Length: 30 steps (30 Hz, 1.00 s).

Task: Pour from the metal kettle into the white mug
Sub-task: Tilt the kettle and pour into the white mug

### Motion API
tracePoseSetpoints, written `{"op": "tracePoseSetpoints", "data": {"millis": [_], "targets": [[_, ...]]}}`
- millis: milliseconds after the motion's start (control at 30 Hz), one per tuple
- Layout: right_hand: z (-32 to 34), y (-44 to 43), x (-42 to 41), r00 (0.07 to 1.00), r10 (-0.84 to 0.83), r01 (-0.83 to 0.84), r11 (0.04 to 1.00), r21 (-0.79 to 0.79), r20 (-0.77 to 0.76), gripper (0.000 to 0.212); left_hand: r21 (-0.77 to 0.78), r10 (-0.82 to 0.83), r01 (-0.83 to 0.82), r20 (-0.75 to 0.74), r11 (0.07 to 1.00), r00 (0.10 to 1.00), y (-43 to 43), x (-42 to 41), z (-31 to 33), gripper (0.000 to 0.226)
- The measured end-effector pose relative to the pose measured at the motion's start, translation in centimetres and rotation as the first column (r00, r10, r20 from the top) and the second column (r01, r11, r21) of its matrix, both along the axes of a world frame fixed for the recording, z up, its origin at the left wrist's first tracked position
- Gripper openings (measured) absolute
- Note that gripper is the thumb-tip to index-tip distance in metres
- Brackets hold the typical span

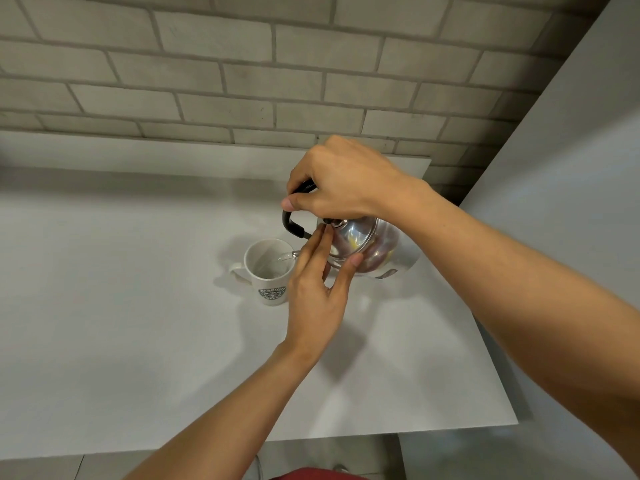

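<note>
Water is running in a thin clear stream from the spout of the metal kettle [367,247] into the white mug [268,271], so the pour looks to be under way. The mug stands upright on the white worktop [121,306], its handle toward 9 o'clock and a green logo facing the person; the kettle hangs tilted just beside it at 3 o'clock, spout down toward the rim. The right hand [343,188] is closed around the black handle arching over the kettle. The left hand [317,292] is open, fingertips pressed flat on the lid and thumb on the lid's edge, apparently keeping it seated.

Polished steel of that kind is probably slick and possibly hot, so the insulated handle is the sensible place to take hold, with only light fingertip contact on the lid. With liquid inside, the kettle likely feels heavy and shifts as it tips. The mug is rigid, breakable, and light enough to be nudged.
</note>
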State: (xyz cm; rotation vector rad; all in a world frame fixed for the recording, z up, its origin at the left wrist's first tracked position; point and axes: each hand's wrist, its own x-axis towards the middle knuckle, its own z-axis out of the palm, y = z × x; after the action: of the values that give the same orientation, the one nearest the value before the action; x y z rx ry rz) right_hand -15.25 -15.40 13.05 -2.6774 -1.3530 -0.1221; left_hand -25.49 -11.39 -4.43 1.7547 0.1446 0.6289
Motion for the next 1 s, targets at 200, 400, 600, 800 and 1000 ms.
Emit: {"op": "tracePoseSetpoints", "data": {"millis": [200, 400, 600, 800, 1000], "targets": [[0.3, 0.1, -0.3, 1.000, -0.008, 0.008, 1.000, -0.018, -0.002, 0.028, 0.000, 0.012, -0.012, -0.007, 1.000, 1.000, 0.0, -0.1, 0.3, 0.061], [0.7, 0.3, -0.5, 1.000, -0.007, 0.007, 0.999, -0.047, 0.006, 0.029, 0.001, 0.022, -0.022, 0.008, 1.000, 1.000, -0.3, -0.2, 0.5, 0.060], [1.1, 0.4, -0.6, 1.000, -0.003, 0.004, 0.999, -0.045, 0.029, 0.028, -0.044, 0.010, -0.008, 0.027, 0.999, 1.000, -0.4, -0.2, 0.9, 0.062], [1.3, 0.4, -0.7, 1.000, -0.006, 0.008, 0.998, -0.058, 0.029, 0.028, -0.054, 0.014, -0.011, 0.048, 0.998, 0.999, -0.4, -0.1, 1.1, 0.062], [1.6, 0.6, -0.7, 0.999, 0.005, -0.002, 0.997, -0.075, 0.040, 0.028, -0.056, 0.014, -0.011, 0.054, 0.998, 0.998, -0.5, -0.1, 1.4, 0.059]]}}
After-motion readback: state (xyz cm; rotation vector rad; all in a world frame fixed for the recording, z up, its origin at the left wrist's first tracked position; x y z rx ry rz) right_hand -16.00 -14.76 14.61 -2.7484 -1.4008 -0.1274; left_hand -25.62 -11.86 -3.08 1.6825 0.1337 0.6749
